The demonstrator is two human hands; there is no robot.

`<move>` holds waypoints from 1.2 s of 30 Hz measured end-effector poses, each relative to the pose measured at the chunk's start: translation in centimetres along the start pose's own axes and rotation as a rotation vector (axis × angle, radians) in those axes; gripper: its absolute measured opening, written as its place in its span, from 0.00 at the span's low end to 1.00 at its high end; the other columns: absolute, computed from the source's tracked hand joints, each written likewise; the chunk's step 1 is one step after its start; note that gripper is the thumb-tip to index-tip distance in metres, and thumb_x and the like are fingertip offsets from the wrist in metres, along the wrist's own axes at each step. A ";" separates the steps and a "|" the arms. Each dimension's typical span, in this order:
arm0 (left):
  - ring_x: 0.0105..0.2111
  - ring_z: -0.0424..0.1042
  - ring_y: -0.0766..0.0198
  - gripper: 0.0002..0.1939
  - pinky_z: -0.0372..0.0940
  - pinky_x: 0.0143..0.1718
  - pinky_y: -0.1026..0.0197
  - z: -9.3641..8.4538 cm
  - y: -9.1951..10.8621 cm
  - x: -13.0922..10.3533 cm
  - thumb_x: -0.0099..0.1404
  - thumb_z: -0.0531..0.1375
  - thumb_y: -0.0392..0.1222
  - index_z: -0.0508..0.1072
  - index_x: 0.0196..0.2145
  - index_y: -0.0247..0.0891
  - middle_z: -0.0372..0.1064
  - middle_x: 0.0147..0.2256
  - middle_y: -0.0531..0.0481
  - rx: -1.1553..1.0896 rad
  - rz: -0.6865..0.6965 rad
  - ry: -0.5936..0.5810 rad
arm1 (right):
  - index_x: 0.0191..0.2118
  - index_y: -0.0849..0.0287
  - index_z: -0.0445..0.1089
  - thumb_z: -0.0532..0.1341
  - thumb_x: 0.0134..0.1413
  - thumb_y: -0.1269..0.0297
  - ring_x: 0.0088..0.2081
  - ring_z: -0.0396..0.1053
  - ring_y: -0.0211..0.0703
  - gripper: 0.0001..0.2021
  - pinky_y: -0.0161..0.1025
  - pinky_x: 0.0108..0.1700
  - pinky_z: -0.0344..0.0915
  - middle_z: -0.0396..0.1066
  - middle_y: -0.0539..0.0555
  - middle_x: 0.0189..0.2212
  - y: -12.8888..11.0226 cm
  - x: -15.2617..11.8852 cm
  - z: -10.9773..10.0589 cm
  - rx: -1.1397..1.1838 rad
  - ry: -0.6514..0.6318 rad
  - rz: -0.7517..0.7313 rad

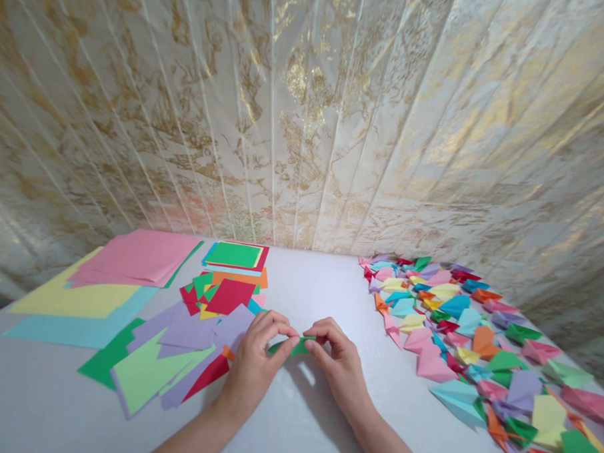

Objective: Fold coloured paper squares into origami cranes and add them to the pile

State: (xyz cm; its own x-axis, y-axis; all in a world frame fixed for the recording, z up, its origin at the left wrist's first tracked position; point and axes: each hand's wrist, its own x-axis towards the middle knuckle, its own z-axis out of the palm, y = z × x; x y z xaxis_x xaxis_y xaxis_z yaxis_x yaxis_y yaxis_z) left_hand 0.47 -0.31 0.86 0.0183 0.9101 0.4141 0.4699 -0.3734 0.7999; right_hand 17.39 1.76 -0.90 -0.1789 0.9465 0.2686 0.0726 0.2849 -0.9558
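Green paper (301, 349), six o'clock over the table (309, 286): my left hand (257, 352) pinches its nine o'clock, my right hand (342, 363) its three, fingertips closed. Likely light, crease-prone; grip edges gently.

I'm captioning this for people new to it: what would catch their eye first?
Probably the crowd of small folded papers in many colours, spread down the table's right side. Next, the large pink sheets at the far left, and, front and centre, two hands pinching a small green paper between their fingers.
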 end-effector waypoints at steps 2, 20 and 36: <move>0.38 0.69 0.60 0.06 0.63 0.41 0.60 0.0 -0.1 0.0 0.65 0.59 0.39 0.74 0.30 0.42 0.69 0.33 0.52 0.003 0.008 0.004 | 0.30 0.56 0.74 0.64 0.54 0.66 0.33 0.63 0.40 0.03 0.37 0.38 0.59 0.66 0.48 0.29 -0.1 0.0 0.1 0.005 0.001 0.005; 0.29 0.67 0.62 0.15 0.61 0.32 0.62 0.6 0.1 -0.2 0.66 0.56 0.48 0.70 0.25 0.39 0.66 0.26 0.54 -0.117 -0.295 -0.118 | 0.35 0.55 0.65 0.59 0.59 0.71 0.36 0.59 0.45 0.03 0.42 0.38 0.53 0.65 0.50 0.32 -1.5 -1.2 0.5 -0.614 -0.092 -0.429; 0.35 0.70 0.64 0.07 0.61 0.38 0.65 -0.4 -1.1 -0.2 0.70 0.56 0.38 0.71 0.34 0.40 0.68 0.33 0.53 0.213 0.148 -0.110 | 0.42 0.50 0.71 0.60 0.61 0.71 0.52 0.57 0.51 0.08 0.50 0.54 0.53 0.65 0.53 0.49 -0.5 -0.7 0.0 -0.531 0.040 -0.269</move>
State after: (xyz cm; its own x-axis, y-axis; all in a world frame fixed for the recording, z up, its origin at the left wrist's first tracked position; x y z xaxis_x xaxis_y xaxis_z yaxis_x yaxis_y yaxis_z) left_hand -0.41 -0.10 0.06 0.1908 0.8667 0.4609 0.6300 -0.4682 0.6196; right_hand 17.51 0.94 -0.67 -0.2228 0.8327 0.5069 0.5128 0.5424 -0.6655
